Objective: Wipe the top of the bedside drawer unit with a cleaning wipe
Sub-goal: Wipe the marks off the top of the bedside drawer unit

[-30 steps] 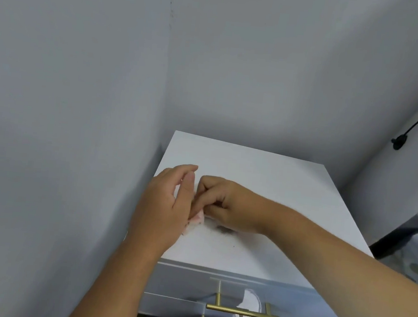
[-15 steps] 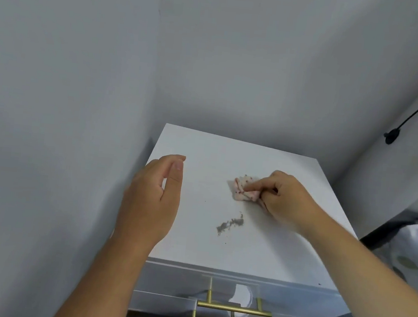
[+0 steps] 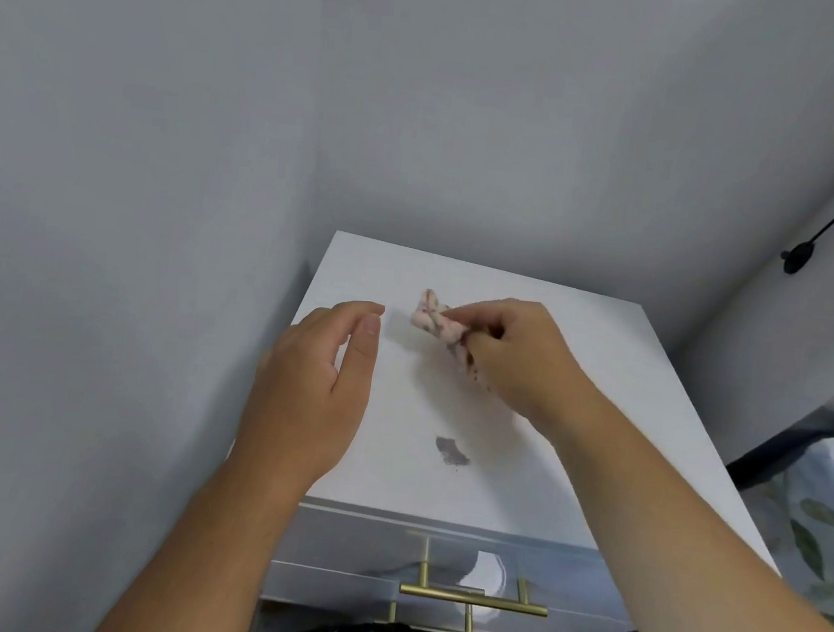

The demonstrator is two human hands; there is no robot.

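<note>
Here: white unit top (image 3: 603, 387) in grey corner, dust smudge (image 3: 451, 451).

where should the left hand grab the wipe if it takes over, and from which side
Probably the free bunched end of the wipe, which sticks out up and left of the right hand; the rest is tucked under those fingers. Come in from the left, where the open left hand already hovers, and pinch that crumpled end from above. It sits close to the drawer unit's top.
</note>
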